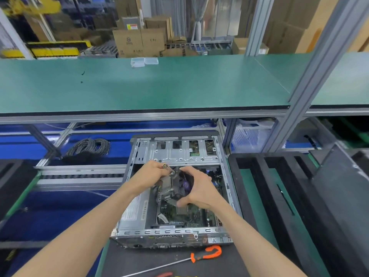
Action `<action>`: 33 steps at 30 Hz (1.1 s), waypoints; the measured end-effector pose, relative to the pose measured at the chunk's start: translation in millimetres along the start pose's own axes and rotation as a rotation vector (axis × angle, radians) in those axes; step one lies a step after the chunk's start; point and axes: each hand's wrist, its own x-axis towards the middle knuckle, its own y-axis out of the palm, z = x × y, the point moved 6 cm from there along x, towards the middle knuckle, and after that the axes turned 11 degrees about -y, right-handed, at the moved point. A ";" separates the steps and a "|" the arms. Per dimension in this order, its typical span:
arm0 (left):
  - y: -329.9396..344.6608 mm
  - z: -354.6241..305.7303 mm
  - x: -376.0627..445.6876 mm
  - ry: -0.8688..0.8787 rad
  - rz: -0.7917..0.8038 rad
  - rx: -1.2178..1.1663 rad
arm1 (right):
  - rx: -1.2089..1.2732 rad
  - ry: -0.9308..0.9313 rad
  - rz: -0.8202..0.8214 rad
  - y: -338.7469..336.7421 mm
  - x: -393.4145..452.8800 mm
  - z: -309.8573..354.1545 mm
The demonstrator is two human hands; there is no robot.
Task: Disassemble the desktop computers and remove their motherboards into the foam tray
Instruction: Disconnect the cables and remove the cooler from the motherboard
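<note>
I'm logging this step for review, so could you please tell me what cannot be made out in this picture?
All in the head view:
- Motherboard: mostly covered by the cooler and both hands.
- Cooler: its underside and any remaining fastening are hidden by the left hand and right hand.
- PSU label: print too small.
- Foam tray: cut off by the right edge.
- Red tool: cut off by the bottom edge.

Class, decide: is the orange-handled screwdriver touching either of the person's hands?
Apart. The head view shows the screwdriver lying on the mat before the case, while both hands hold the cooler.
</note>
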 end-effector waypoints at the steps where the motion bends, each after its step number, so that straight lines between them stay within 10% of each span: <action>1: -0.4 -6.5 -3.9 -0.016 0.036 -0.109 | 0.048 -0.010 -0.024 -5.4 -0.2 3.6; 11: 35.2 -101.1 -32.4 0.295 0.382 -0.198 | 0.281 -0.085 -0.347 -100.2 -19.3 18.4; 22: 151.5 -167.2 -6.9 0.461 0.110 0.346 | 0.301 0.017 -0.406 -178.9 -87.5 -56.4; 33: 254.2 -161.7 34.8 0.375 0.149 0.516 | -0.218 0.173 -0.202 -203.0 -116.0 -155.3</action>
